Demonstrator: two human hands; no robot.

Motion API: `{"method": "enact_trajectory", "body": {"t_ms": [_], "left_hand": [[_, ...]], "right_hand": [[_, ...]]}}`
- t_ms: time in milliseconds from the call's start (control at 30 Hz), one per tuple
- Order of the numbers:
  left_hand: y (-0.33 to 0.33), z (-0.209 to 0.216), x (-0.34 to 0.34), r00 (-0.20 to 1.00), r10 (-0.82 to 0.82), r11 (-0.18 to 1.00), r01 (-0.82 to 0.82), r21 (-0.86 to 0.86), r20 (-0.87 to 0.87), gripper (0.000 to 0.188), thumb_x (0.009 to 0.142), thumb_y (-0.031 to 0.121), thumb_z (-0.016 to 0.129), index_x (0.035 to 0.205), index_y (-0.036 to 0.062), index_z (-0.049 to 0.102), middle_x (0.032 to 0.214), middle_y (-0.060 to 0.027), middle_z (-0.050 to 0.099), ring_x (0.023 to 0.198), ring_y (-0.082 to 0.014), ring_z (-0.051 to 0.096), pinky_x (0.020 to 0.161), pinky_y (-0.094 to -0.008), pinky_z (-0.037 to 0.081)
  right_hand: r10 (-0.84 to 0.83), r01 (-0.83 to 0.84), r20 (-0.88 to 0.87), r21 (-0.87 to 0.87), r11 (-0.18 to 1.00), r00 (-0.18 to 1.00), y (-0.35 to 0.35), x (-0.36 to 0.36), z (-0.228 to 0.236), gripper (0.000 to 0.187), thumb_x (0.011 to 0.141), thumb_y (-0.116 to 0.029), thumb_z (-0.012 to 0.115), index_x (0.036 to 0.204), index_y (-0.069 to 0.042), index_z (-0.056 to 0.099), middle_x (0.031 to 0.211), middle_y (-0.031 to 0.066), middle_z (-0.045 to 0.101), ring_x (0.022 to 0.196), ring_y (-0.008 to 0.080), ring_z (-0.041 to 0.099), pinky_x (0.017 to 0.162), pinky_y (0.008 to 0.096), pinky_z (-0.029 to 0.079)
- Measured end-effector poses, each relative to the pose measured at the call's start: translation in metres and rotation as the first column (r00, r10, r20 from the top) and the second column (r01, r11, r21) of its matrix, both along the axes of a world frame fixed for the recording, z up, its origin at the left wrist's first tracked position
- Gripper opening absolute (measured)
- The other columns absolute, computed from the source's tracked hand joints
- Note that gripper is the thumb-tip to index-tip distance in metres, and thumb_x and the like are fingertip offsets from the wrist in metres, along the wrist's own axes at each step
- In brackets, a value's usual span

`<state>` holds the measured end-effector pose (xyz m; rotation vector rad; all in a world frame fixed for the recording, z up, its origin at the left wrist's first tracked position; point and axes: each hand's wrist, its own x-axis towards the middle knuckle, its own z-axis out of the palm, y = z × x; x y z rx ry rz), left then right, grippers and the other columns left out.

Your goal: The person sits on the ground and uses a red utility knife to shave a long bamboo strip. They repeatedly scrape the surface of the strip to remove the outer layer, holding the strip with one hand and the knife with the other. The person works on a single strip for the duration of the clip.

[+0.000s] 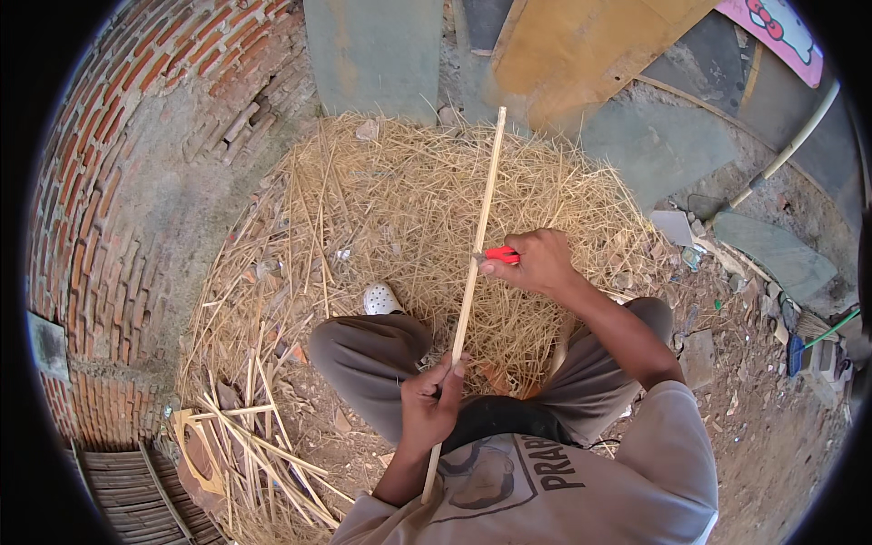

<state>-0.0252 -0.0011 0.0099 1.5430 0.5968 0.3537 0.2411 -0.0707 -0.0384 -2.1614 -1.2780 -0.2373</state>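
Observation:
A long, pale bamboo strip (pixel 490 177) slants across the middle, its far end above the straw and its near end against my shirt. My left hand (pixel 432 405) is closed around its lower part. In my right hand (pixel 538 262) is a small knife with a red handle (pixel 502 255), gripped with the fingers curled round it. The knife's short blade meets the strip near its middle, and my right thumb lies close to the strip there.
Thin shavings (pixel 409 200) cover the ground around my bent legs. Several split bamboo strips (pixel 263 445) lie at the lower left. A brick wall (pixel 109 182) rises on the left; a brown board (pixel 581 54) and grey slabs stand beyond the shavings. A broom (pixel 811 322) lies at the right.

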Motion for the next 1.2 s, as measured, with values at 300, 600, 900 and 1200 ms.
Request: {"method": "enact_trajectory", "body": {"t_ms": [300,600,900,1200], "left_hand": [[-0.002,0.003,-0.01,1.0,0.006,1.0,-0.006,-0.006,0.021,0.022,0.096,0.004,0.056,0.115,-0.0022,0.066,0.067,0.0083,0.049,0.058,0.0016,0.038,0.05,-0.0168,0.029],[-0.007,0.002,-0.024,0.999,-0.029,1.0,0.029,0.005,0.015,0.022,0.095,0.002,0.057,0.114,-0.003,0.066,0.067,0.0093,0.047,0.059,0.0017,0.037,0.051,-0.0163,0.027],[-0.006,0.01,-0.041,0.991,-0.128,0.991,0.129,0.036,-0.024,0.024,0.095,0.002,0.057,0.117,-0.0021,0.065,0.064,0.0099,0.045,0.058,0.0014,0.037,0.05,-0.017,0.027],[-0.007,0.007,-0.071,0.98,-0.197,0.979,0.198,0.055,-0.032,0.021,0.095,0.002,0.058,0.113,-0.0022,0.067,0.063,0.0084,0.047,0.058,0.0014,0.038,0.049,-0.0173,0.028]], "right_hand": [[-0.001,-0.001,0.051,0.025,1.0,0.999,0.003,0.011,0.005,0.067,0.074,-0.073,0.063,0.055,-0.009,0.058,0.046,0.0072,0.052,0.04,0.0251,0.054,0.042,0.038,0.043],[-0.002,-0.002,0.081,0.051,0.999,0.997,-0.001,0.013,-0.004,0.067,0.072,-0.076,0.063,0.051,-0.012,0.057,0.041,0.0034,0.046,0.036,0.0212,0.049,0.039,0.0349,0.039],[-0.18,0.174,0.057,0.095,0.98,0.982,-0.006,0.046,0.003,0.066,0.073,-0.075,0.062,0.057,-0.011,0.063,0.043,0.0068,0.051,0.041,0.0253,0.054,0.04,0.0375,0.041],[-0.37,0.362,0.079,0.099,0.927,0.926,-0.015,0.088,0.0,0.068,0.075,-0.076,0.057,0.06,-0.009,0.063,0.046,0.0092,0.053,0.045,0.0276,0.057,0.045,0.0395,0.045]]}}
